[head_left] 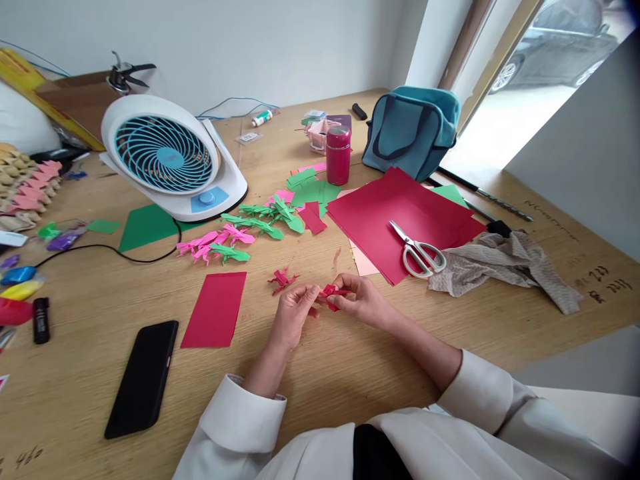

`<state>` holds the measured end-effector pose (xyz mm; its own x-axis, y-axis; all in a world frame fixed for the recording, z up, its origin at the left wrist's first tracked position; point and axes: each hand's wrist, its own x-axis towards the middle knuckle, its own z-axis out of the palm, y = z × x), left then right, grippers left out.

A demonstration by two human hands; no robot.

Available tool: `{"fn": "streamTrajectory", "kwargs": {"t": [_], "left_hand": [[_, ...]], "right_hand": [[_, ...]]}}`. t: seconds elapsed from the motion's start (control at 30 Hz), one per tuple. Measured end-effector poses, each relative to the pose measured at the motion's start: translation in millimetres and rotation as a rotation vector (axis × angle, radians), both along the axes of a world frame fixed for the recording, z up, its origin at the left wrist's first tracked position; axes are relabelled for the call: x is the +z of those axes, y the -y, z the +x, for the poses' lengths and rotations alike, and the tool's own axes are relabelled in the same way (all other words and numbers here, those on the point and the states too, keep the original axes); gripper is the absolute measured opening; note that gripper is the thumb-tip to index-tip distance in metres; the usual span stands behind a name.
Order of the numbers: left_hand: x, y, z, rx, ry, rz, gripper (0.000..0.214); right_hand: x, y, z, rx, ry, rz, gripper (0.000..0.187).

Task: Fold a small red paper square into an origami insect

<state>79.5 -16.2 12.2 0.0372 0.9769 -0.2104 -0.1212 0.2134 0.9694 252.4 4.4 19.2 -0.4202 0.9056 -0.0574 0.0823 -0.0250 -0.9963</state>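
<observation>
Between my two hands, just above the wooden table, is a small folded red paper figure (332, 293). My left hand (296, 310) pinches its left end between thumb and fingers. On its other side my right hand (361, 300) grips it with thumb and fingertips, hiding part of the folds. A finished-looking red origami figure (283, 280) with thin legs lies just beyond my left hand. Left of my hands rests a stack of red paper rectangles (215, 310). Farther back lie several green origami figures (270, 217) and pink origami figures (213, 243).
Large red sheets (400, 207) lie at the right, with white-handled scissors (420, 253) on them and a crumpled cloth (505, 267) beside. A black phone (143, 380) is at the left. Behind stand a fan (170, 157), a red flask (339, 157) and a teal bag (413, 133).
</observation>
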Motion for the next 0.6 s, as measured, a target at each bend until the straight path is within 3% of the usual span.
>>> {"fn": "streamTrajectory", "kwargs": {"t": [0.2,0.47,0.6], "left_hand": [[4.8,-0.7,0.7,0.005,0.005,0.064,0.04],[5.2,1.0,-2.0,-0.117,0.14,-0.145,0.049],[0.1,0.2,-3.4,-0.058,-0.121,0.089,0.044]], "right_hand": [[-2.8,-2.1,-0.8,0.032,-0.074,-0.099,0.027],[-6.6,-4.5,-1.0,0.111,-0.201,-0.245,0.039],[-8.2,-5.2,-2.6,0.078,-0.176,-0.231,0.035]]}}
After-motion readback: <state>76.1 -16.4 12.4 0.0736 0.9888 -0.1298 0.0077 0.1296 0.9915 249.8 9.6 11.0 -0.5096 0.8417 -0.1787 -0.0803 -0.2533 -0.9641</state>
